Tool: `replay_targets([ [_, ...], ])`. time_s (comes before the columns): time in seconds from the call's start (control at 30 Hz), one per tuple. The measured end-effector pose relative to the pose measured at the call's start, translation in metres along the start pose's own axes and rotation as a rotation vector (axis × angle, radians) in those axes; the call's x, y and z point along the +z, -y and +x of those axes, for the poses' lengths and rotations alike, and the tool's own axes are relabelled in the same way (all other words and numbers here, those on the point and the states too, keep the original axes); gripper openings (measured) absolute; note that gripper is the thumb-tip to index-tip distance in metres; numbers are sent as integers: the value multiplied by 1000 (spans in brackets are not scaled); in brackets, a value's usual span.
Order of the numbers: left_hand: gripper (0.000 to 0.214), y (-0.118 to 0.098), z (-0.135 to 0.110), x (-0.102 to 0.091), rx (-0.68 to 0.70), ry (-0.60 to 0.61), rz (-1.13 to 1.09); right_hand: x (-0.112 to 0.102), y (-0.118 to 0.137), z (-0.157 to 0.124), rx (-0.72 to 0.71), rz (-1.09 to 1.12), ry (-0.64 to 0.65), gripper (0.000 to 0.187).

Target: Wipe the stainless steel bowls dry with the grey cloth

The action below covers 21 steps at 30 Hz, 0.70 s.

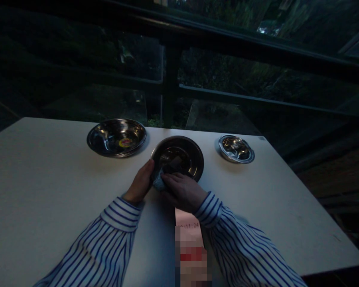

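Observation:
A shiny metal bowl [197,159] is tilted up in front of me at the middle of the table. My left hand [139,182] grips its left rim, thumb on the edge and the other fingers hidden behind. My right hand [184,191] is closed on a crumpled light-blue cloth [158,181] and presses it to the near left part of the bowl's rim. Part of the cloth is hidden under the right fingers.
On the white table [62,191], a larger metal bowl [107,139] with a yellow-red sticker stands back left. Small metal bowls [236,149], seemingly stacked, stand back right. A phone [188,219] with a lit screen lies between my forearms. Dark windows [227,71] rise behind the table.

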<state>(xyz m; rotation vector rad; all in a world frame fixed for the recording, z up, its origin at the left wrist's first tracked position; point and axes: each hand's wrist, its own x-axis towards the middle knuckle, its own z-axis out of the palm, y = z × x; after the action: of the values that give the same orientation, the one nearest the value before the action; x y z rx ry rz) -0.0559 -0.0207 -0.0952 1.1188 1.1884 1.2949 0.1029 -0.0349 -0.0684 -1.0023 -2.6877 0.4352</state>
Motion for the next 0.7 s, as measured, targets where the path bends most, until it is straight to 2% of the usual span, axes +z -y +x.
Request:
replay_targets([
  [0.1, 62, 2, 1, 0, 1, 10, -46, -10, -8, -9, 5, -74, 100, 44],
  [0.2, 58, 5, 1, 0, -8, 44, -82, -16, -11, -12, 4, -99, 143, 44],
  [0.37, 58, 6, 2, -2, -1, 84, -110, -5, 2, 2, 44, -74, 51, 47],
  [0.47, 58, 7, 2, -3, -17, 68, -126, 0, 8, 7, 58, -65, 9, 50],
  [0.7, 61, 10, 2, -3, -61, 47, -134, -14, -3, -10, 30, -87, 135, 39],
])
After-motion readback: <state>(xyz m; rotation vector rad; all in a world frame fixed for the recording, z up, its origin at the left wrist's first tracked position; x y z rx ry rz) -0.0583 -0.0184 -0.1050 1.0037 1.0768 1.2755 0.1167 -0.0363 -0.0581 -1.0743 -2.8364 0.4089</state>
